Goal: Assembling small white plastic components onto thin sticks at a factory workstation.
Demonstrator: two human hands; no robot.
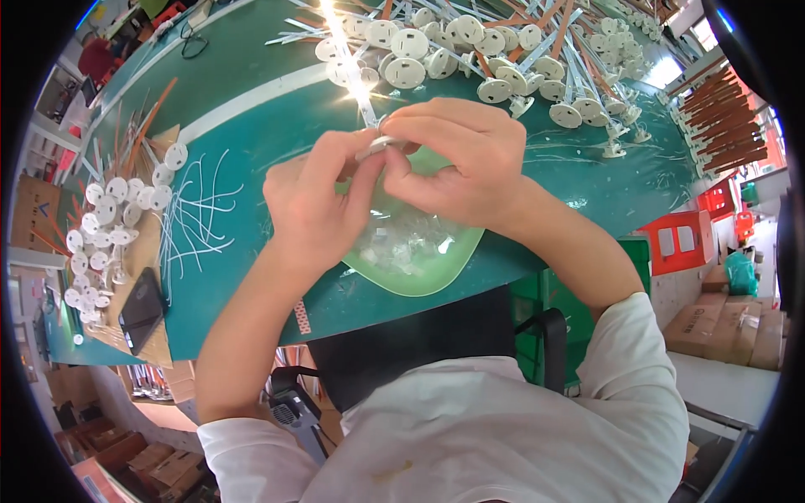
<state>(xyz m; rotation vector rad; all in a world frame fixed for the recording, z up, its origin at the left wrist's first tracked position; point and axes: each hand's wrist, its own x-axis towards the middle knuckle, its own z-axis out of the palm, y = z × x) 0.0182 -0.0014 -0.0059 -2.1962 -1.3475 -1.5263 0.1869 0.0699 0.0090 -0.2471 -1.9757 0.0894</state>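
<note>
Both my hands meet above a light green bowl [413,283] that holds small clear pieces. My left hand [310,201] pinches a small white round part [375,148] between thumb and fingers. On the same part, my right hand [465,155] closes from the other side, its thumb and fingertips together. A narrow strip [362,99], glaring with bright light, runs up and away from the part. The fingers cover most of the part, so its detail is hidden.
White discs on strips [407,59] are piled at the back, with more discs [105,210] at the left. Thin white wires [197,210] lie beside a black phone-like device [142,310]. A green crate [579,310] stands below the table's right edge.
</note>
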